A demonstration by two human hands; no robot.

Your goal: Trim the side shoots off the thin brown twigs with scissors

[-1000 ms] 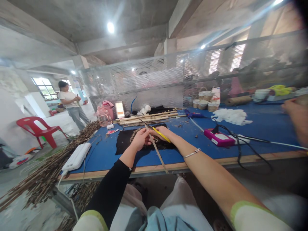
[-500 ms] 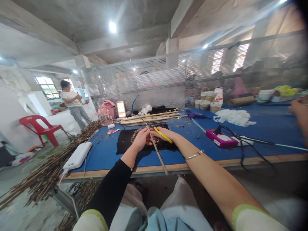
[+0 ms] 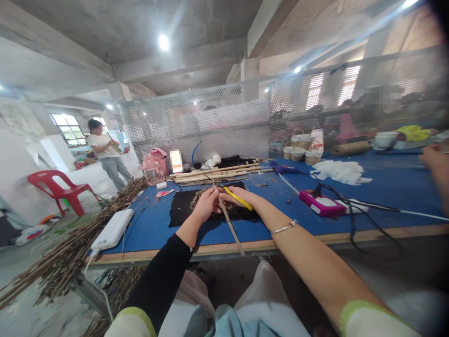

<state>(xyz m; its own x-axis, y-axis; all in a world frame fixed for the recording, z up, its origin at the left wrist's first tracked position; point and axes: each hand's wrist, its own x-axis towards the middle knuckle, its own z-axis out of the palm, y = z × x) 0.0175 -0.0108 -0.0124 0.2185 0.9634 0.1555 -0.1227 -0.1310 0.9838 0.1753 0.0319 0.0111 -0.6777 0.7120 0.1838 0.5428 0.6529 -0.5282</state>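
Note:
A thin dry stick [image 3: 231, 228] slants between my hands, its lower end reaching past the table's front edge. My left hand [image 3: 206, 203] is closed around its upper part. Close beside it, my right hand [image 3: 250, 198] is closed on a yellow-handled tool [image 3: 238, 198]; the tool's working end is too small to make out. The right fingertips meet the stick near my left fingers. Beneath both hands lies a black cloth [image 3: 178, 210] with a heap of dry plant bits [image 3: 196, 197], partly hidden by my hands.
Pale sticks [image 3: 210, 177] lie behind the cloth. A white power bank [image 3: 112, 228] and bundled dry stems [image 3: 70, 243] are at left. At right are a purple box [image 3: 321, 204] with black cables, white fluff [image 3: 340, 172] and small pots [image 3: 298, 153]. Another person's hand [image 3: 435, 161] shows far right.
My hands, the stick and the yellow-handled tool stay almost in place. The view has shifted very slightly. The standing person at the left has moved their arms a little.

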